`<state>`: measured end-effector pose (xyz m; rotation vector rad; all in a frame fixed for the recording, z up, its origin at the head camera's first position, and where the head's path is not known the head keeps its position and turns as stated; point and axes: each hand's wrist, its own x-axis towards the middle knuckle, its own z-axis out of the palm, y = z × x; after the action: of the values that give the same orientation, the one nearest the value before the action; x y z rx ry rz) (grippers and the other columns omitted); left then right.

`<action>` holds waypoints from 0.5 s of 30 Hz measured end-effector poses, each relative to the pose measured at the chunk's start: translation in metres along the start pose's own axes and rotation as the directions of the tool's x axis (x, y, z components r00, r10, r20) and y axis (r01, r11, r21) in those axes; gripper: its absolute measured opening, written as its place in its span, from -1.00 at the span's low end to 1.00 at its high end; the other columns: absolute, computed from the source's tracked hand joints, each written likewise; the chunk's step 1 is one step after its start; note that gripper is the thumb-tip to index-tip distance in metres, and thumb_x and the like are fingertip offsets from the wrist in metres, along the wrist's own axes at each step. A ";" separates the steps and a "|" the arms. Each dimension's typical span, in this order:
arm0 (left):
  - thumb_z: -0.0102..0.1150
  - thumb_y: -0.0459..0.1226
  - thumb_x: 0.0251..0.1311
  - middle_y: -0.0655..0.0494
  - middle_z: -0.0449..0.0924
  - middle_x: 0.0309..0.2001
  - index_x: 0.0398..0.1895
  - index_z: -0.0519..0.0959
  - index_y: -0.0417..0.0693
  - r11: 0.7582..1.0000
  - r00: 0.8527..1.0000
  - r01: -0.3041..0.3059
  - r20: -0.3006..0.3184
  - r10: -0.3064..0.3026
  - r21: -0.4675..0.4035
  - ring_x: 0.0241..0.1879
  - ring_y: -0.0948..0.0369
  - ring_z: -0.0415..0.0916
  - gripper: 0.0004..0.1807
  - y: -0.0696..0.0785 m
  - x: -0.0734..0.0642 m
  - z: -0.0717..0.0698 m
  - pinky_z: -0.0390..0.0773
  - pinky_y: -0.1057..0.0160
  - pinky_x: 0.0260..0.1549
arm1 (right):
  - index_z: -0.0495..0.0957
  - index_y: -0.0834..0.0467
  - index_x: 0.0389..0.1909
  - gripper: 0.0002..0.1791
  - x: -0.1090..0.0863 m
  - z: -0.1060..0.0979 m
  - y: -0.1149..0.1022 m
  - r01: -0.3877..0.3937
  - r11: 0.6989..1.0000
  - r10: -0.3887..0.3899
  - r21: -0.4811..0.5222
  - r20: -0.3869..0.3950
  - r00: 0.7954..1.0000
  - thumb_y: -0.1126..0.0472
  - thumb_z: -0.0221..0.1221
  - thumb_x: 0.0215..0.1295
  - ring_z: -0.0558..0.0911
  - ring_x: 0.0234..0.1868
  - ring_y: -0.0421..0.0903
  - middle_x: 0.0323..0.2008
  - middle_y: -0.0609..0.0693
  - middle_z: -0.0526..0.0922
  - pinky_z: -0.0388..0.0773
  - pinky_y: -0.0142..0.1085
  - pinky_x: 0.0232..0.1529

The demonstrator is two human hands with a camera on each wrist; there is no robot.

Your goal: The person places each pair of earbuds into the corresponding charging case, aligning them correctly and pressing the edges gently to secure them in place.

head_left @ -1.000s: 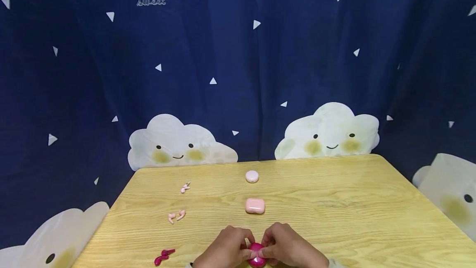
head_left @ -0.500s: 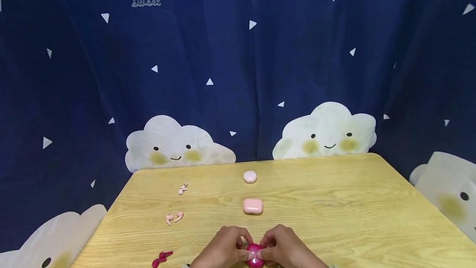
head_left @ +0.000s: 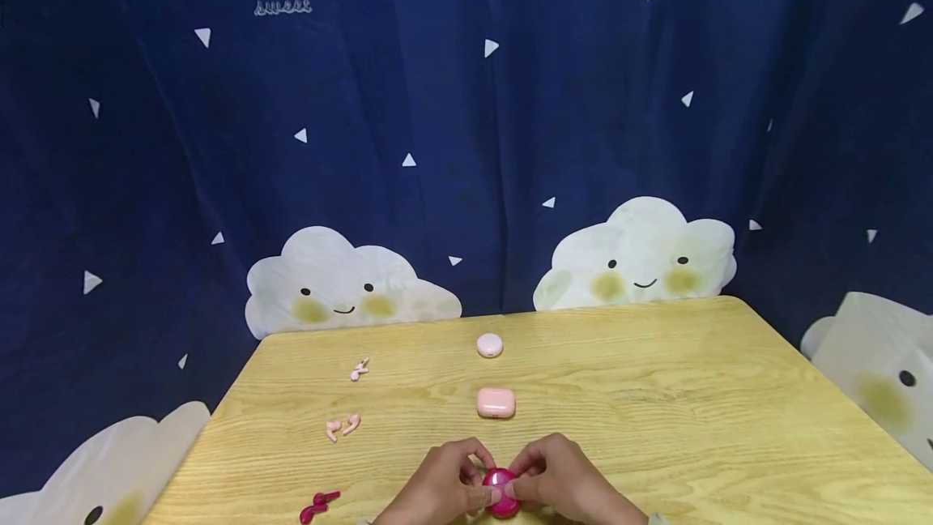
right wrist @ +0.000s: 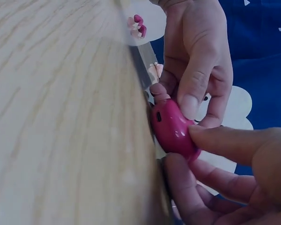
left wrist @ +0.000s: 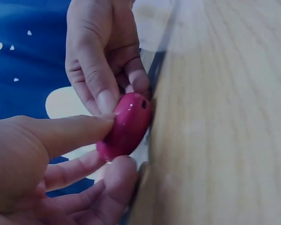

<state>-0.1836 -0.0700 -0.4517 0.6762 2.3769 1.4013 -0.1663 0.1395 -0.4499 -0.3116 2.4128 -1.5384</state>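
Both hands grip a glossy magenta earbud case (left wrist: 129,124) with a small dark port on its side, low in the middle of the head view. My left hand (head_left: 440,483) pinches its left side, thumb on top and fingers round the far side. From the right, my right hand (head_left: 567,478) holds it the same way, the thumbs nearly meeting. The case appears closed, and the fingers hide parts of its edge. On the left of the table lie two magenta earbuds (head_left: 318,506), apart from the hands.
Beyond the hands a pink rectangular earbud case (head_left: 496,403) sits on the wooden table (head_left: 656,411), and a pale pink round case (head_left: 490,345) stands farther back. Pink earbuds (head_left: 342,425) and paler earbuds (head_left: 359,369) lie at left. A dark blue curtain (head_left: 466,104) hangs behind.
The head view has shifted slightly. The magenta case has tilted a little between the hands, its bright reflection moving toward its far edge. Both hands keep their hold.
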 end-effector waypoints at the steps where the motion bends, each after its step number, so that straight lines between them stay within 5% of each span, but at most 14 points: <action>1: 0.44 -0.30 0.00 0.22 0.51 -0.59 -0.30 0.55 -0.05 1.000 1.000 -0.002 -0.009 0.002 -0.013 -0.58 0.38 0.41 -0.75 -0.001 0.001 0.001 0.40 0.43 -0.56 | 0.67 0.17 -0.41 -0.88 0.000 -0.001 0.001 0.002 1.000 -0.002 0.020 -0.002 1.000 0.22 0.39 0.08 0.51 -0.46 -0.17 -0.52 -0.06 0.62 0.45 -0.37 -0.49; 5: 0.41 -0.34 0.00 0.19 0.52 -0.56 -0.26 0.52 -0.05 0.997 0.999 -0.038 -0.034 0.035 -0.070 -0.57 0.37 0.41 -0.73 -0.006 0.004 0.003 0.41 0.44 -0.56 | 0.65 0.25 -0.33 -0.84 0.003 -0.002 0.007 -0.002 0.989 0.002 0.147 0.001 1.000 0.26 0.35 0.08 0.56 -0.43 -0.14 -0.49 0.01 0.62 0.54 -0.33 -0.44; 10: 0.35 -0.37 0.04 0.13 0.53 -0.47 -0.18 0.49 -0.10 0.977 0.997 -0.061 -0.051 0.052 -0.204 -0.51 0.33 0.46 -0.71 -0.013 0.006 0.006 0.46 0.44 -0.51 | 0.63 0.35 -0.24 -0.73 0.008 -0.001 0.017 0.009 0.939 -0.005 0.342 -0.010 1.000 0.25 0.37 0.10 0.65 -0.35 -0.09 -0.40 0.08 0.66 0.65 -0.23 -0.33; 15: 0.26 -0.39 0.14 0.06 0.52 -0.32 -0.05 0.40 -0.24 0.906 0.998 -0.067 -0.031 0.060 -0.417 -0.47 0.30 0.51 -0.66 -0.018 0.008 0.007 0.53 0.41 -0.52 | 0.60 0.40 -0.12 -0.66 0.008 0.004 0.024 0.071 0.886 -0.059 0.457 -0.041 0.997 0.23 0.32 0.18 0.67 -0.29 -0.09 -0.29 0.13 0.69 0.65 -0.25 -0.30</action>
<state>-0.1913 -0.0678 -0.4715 0.6248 1.9764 1.8715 -0.1739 0.1437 -0.4741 -0.2742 1.9827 -2.0885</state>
